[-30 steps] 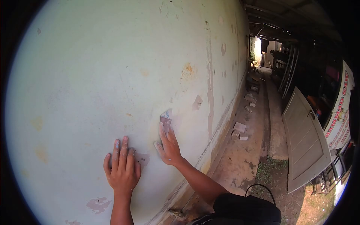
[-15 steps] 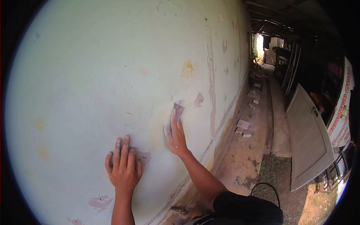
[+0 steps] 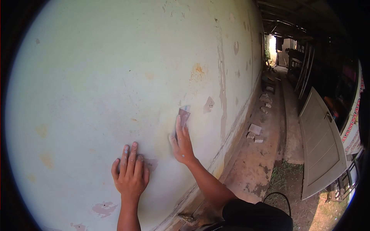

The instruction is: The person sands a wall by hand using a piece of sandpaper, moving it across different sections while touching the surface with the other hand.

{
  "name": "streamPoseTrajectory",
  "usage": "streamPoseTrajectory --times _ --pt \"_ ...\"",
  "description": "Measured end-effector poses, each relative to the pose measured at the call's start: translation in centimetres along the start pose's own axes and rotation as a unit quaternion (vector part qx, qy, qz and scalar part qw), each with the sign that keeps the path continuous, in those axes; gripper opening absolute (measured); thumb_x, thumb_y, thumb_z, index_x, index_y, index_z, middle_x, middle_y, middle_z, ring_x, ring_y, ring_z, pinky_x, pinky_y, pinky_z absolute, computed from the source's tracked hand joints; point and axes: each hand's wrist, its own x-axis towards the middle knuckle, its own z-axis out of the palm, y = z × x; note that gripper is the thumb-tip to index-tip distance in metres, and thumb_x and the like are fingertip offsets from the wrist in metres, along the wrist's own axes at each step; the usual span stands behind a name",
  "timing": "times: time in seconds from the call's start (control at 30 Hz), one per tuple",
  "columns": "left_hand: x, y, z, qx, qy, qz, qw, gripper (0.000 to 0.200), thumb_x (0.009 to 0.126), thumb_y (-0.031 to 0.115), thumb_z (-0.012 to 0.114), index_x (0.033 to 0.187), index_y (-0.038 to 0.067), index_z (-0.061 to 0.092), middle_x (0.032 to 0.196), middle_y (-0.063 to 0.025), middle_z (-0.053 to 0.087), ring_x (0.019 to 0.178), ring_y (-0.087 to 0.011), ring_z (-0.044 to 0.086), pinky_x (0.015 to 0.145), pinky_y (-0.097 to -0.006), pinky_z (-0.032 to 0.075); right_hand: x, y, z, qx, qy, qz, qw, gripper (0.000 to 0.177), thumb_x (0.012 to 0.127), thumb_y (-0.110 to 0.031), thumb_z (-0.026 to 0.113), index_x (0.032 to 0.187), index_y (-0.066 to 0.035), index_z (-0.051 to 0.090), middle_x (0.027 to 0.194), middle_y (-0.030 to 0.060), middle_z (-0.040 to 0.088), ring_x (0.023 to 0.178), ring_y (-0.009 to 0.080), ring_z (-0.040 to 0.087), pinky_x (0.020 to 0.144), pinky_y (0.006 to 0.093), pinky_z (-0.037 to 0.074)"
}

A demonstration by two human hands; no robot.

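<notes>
A pale green painted wall (image 3: 96, 88) fills the left and middle of the view, with bare grey patches and yellowish stains. My left hand (image 3: 131, 177) rests on it with fingers spread, holding nothing, beside a grey patch (image 3: 151, 164). White and bluish specks dot its fingers. To the right and a little higher, my right hand (image 3: 182, 146) presses a small folded piece of brownish sandpaper (image 3: 184, 116) to the wall; the sheet's upper part sticks out past the fingertips. Another bare patch (image 3: 208, 104) lies just right of the sandpaper.
Along the wall's foot runs a concrete walkway (image 3: 246, 165) with broken white chunks (image 3: 254, 129) on it. A pale door panel (image 3: 322, 142) leans at the right, near a lettered banner (image 3: 352, 127). Long poles (image 3: 307, 71) stand farther back under a dark roof.
The view has shifted slightly, so the wall's marks sit farther right. Against those marks, my right hand with the sandpaper has slid slightly left and down. My left hand stays in place.
</notes>
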Motion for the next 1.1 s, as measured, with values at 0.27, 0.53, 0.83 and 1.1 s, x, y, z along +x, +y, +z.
streamPoseTrajectory --times 0.27,0.53,0.83,1.1 --pt "-0.1 0.1 0.1 -0.003 0.002 0.003 1.000 0.031 0.089 0.040 0.081 0.100 0.014 0.069 0.151 -0.0017 0.065 0.143 -0.0230 0.057 0.114 -0.0443 0.035 2.5 -2.0 0.1 0.076 0.050 -0.005 0.996 0.071 0.113 -0.030 0.045 0.169 -0.001 0.013 0.172 0.0290 0.022 0.159 0.0518 0.019 0.130 0.0559 0.015" --pt "1.4 -1.1 -3.3 -0.015 -0.084 0.010 0.996 0.028 0.090 0.033 0.078 0.110 0.016 0.072 0.160 -0.0011 0.056 0.150 -0.0222 0.049 0.120 -0.0483 0.029 3.6 3.6 -2.7 0.035 0.036 0.040 0.998 0.073 0.112 -0.028 0.048 0.169 0.000 0.013 0.171 0.0297 0.025 0.158 0.0504 0.022 0.129 0.0549 0.018" --pt "5.2 -4.1 -4.3 0.110 -0.088 0.032 0.990 0.056 0.094 0.032 0.066 0.150 0.028 0.061 0.170 -0.0053 0.042 0.158 -0.0288 0.036 0.131 -0.0549 0.016 -0.1 -2.8 1.0 0.077 -0.002 -0.025 0.997 0.078 0.110 -0.027 0.050 0.170 0.000 0.007 0.174 0.0293 0.015 0.162 0.0504 0.008 0.130 0.0578 0.008" --pt "4.9 -4.1 -4.3 0.112 -0.094 0.029 0.989 0.059 0.095 0.032 0.066 0.154 0.030 0.057 0.170 -0.0027 0.041 0.158 -0.0264 0.036 0.130 -0.0544 0.018 5.1 4.6 -2.0 0.059 0.096 0.081 0.990 0.070 0.113 -0.025 0.045 0.169 -0.002 0.012 0.171 0.0293 0.025 0.158 0.0503 0.021 0.131 0.0501 0.016"
